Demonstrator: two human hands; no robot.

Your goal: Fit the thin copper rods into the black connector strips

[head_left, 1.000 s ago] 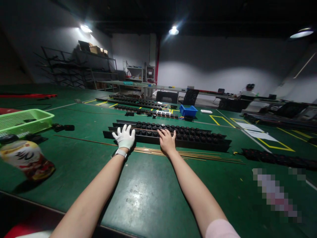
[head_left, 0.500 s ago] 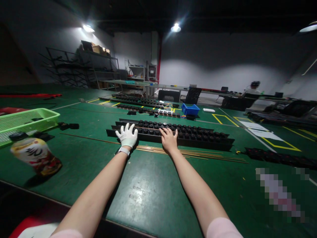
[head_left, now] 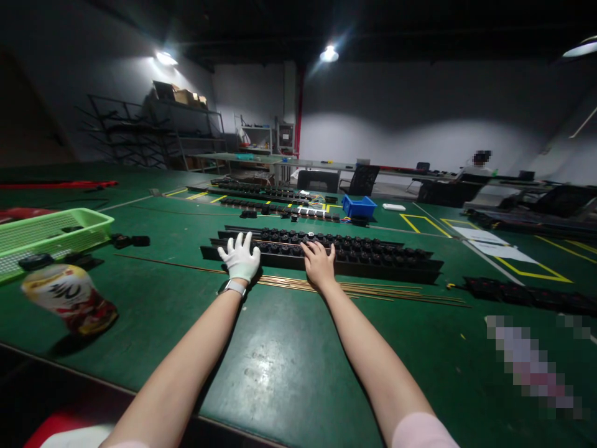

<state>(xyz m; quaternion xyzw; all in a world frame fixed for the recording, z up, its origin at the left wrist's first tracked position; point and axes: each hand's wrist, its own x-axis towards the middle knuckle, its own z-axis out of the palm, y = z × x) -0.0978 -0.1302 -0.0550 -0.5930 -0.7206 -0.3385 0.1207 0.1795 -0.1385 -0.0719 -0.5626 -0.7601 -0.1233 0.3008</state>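
Head view: the wide green table [head_left: 289, 348] has a smooth, scuffed matte top. Mid-table lies a long black strip [head_left: 373, 264] studded with rows of round black knobs. Along the strip's near edge run thin brass rods [head_left: 373, 290]. The left hand [head_left: 240, 258], in a white knit glove, rests flat and spread on the strip's left part; the bare right hand [head_left: 319, 264] lies flat beside it, gripping nothing.
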